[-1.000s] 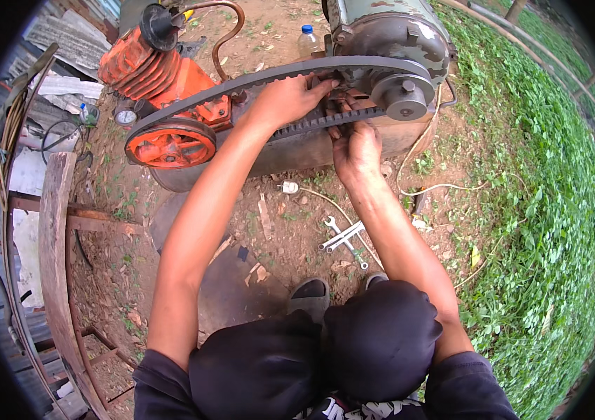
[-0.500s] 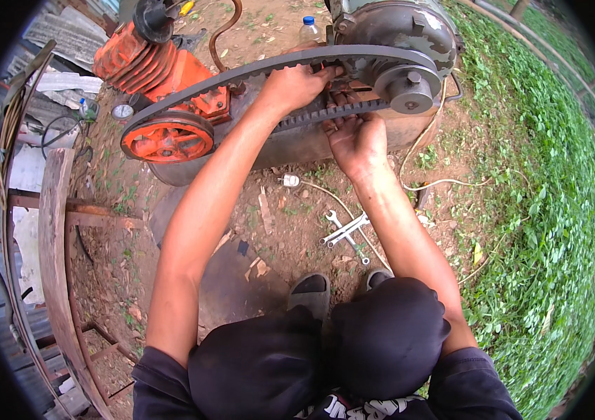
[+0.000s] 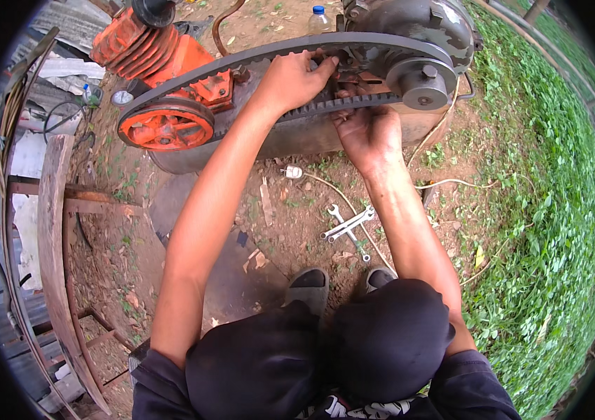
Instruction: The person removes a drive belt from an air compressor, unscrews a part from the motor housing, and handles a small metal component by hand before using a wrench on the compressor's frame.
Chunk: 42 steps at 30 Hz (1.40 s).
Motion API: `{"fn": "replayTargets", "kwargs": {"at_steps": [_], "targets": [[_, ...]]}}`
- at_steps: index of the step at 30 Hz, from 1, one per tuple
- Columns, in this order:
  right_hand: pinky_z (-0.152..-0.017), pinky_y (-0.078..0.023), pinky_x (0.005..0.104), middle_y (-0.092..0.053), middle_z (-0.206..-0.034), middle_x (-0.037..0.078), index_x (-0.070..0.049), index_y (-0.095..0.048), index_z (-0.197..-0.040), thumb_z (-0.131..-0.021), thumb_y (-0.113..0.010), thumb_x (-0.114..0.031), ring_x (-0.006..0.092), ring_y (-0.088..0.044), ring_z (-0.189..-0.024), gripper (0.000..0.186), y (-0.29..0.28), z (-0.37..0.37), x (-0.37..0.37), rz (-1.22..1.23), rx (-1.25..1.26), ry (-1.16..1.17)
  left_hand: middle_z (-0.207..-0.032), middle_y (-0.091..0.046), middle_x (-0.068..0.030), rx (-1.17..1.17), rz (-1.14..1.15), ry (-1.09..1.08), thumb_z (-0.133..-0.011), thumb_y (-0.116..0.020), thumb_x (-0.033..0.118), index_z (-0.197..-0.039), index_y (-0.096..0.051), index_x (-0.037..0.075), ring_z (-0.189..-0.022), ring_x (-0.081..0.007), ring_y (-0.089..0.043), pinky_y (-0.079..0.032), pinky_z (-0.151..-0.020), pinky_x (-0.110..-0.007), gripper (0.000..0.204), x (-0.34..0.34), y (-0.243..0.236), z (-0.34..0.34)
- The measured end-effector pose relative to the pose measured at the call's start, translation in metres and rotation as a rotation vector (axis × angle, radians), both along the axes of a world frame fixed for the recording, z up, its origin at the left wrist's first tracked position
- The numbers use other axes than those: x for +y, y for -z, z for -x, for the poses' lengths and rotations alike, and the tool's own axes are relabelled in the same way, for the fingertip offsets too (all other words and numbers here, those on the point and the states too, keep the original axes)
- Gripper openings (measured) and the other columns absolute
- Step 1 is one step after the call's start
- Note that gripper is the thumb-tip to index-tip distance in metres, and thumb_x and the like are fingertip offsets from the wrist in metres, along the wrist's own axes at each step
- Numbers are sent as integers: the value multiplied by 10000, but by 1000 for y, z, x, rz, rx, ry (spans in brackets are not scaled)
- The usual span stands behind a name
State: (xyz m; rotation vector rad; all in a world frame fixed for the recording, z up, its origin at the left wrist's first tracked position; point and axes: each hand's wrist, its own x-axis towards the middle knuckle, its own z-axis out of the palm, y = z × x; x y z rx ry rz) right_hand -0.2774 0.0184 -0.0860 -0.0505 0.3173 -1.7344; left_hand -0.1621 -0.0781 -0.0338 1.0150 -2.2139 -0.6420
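A black toothed belt runs from the orange flywheel of an air compressor to the grey pulley on a worn motor. Between the belt's upper and lower runs, my left hand is closed beside the motor's base, thumb and forefinger together on something dark and small. From below, my right hand is palm up at the lower run. Its fingers curl up behind the belt, partly hidden, so what they grip cannot be made out. Under it all lies a tank.
Crossed wrenches lie on the dirt before my feet, near a white plug on a pale cord. A wooden plank stands at the left. Behind the belt is a blue-capped bottle. Grass covers the right side.
Both hands stay by the motor's base with small shifts of the fingers. My right hand sits slightly farther right, while the whole view has moved a little.
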Motion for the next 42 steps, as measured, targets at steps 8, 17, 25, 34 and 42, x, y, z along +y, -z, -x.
{"fn": "replayTargets", "kwargs": {"at_steps": [8,17,25,34,42], "targets": [[-704,-405,316,-597,-1016,74,-31,-547,-1091,-965,-412,-179,173,-516,-827,237,8,1,-7,-57,30,32,-1117,-633,-110,-45,115,200,-847,-587,126,-1057,-671,44,-955,-212,-629,-510,-704,-311,240,7,-4,-30],[-630,-389,271,-592,-912,1,-91,-533,-1097,-935,-525,-110,114,-515,-762,163,13,10,-8,28,128,-77,-1024,-642,-118,53,109,195,-867,-569,79,-1052,-656,18,-966,-232,-616,-474,-831,-328,214,41,-18,-73],[-553,-408,261,-590,-873,-3,-120,-554,-1001,-941,-563,-191,132,-562,-736,93,6,38,-6,-34,288,-289,-965,-648,-151,-32,88,494,-850,-572,24,-1018,-657,-3,-912,-304,-634,-501,-822,-375,190,64,-64,-51],[-618,-424,281,-651,-988,33,-142,-584,-1078,-933,-558,-224,146,-578,-781,168,6,52,-2,-87,351,-442,-1020,-637,-149,-362,-96,674,-867,-638,194,-1110,-626,45,-962,-332,-603,-478,-834,-411,286,88,-126,-42],[-649,-438,279,-643,-1034,42,-114,-566,-1087,-928,-576,-160,168,-609,-901,166,-2,26,-5,-207,212,-171,-1037,-643,-151,-139,-150,493,-862,-635,153,-1122,-623,28,-964,-327,-617,-486,-842,-395,289,104,-132,-64]]}}
